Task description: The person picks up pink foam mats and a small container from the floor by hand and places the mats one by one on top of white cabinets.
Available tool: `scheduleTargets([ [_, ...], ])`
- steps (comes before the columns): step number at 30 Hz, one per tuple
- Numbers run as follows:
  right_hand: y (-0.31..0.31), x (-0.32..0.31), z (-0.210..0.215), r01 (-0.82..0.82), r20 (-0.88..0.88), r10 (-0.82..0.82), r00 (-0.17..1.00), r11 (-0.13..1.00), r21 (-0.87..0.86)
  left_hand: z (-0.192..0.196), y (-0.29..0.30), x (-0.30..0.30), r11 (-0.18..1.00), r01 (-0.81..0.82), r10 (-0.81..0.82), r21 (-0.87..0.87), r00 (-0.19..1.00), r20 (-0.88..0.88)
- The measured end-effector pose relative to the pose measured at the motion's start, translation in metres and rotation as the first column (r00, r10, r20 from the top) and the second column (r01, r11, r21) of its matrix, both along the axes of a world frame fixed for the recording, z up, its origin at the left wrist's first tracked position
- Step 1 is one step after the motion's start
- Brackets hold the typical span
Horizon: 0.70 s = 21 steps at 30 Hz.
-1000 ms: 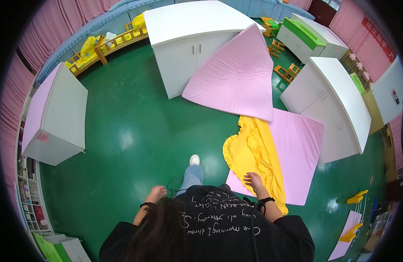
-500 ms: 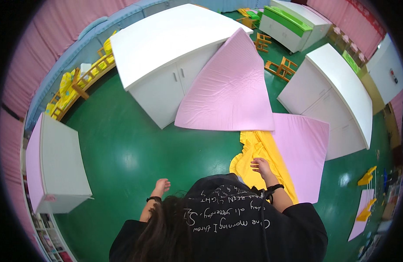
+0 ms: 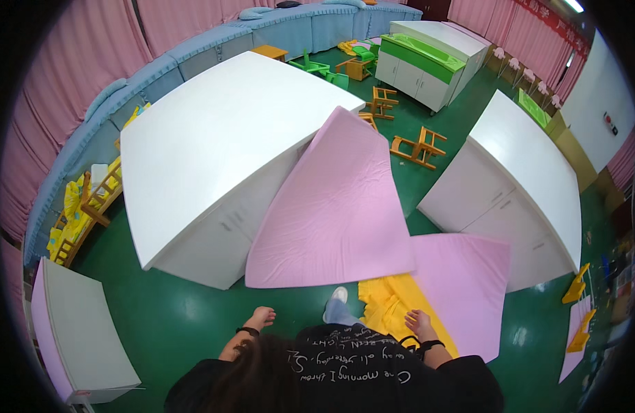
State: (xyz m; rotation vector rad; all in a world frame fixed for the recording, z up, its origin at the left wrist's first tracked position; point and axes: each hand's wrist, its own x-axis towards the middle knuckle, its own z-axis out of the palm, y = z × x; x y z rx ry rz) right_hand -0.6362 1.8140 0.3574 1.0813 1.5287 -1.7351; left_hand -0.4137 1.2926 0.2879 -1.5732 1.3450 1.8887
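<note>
My left hand (image 3: 264,317) hangs in front of my body over the green floor, empty, its fingers loosely curved and not closed. My right hand (image 3: 419,322) hovers above a ruffled yellow cloth (image 3: 385,297), fingers slightly apart, nothing visible in it. The cloth lies on the floor beside and partly along a flat pink mat (image 3: 469,275). In front of me a larger pink mat (image 3: 331,217) leans tilted against the white cabinet (image 3: 228,124), its lower edge next to the flat mat. One white shoe (image 3: 339,294) of mine shows between my hands.
A second white cabinet (image 3: 531,165) stands at the right, and a low pale cabinet (image 3: 90,330) at the near left. Wooden chairs (image 3: 421,146) lie tipped over beyond the mats. A green-topped unit (image 3: 417,65) is farther back. Yellow bedding fills a wooden frame (image 3: 90,210) at the left.
The view has tilted upward and I have come closer to the mats, with a shoe now showing. Both hands stay low and apart; the leaning mat appears in the same place.
</note>
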Motion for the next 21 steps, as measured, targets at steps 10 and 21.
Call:
scheduleTargets([
  [10, -0.064, -0.136, 0.038, -0.201, -0.120, 0.193, 0.974, 0.978, -0.054, 0.050, -0.102, -0.359, 0.409, 0.158, -0.448, -0.899, 0.893, -0.047],
  [21, -0.026, -0.069, 0.039, 0.066, 0.093, -0.075, 0.993, 0.993, 0.093, 0.057, -0.169, -0.516, 0.324, 0.336, -0.511, -0.884, 0.849, 0.135],
])
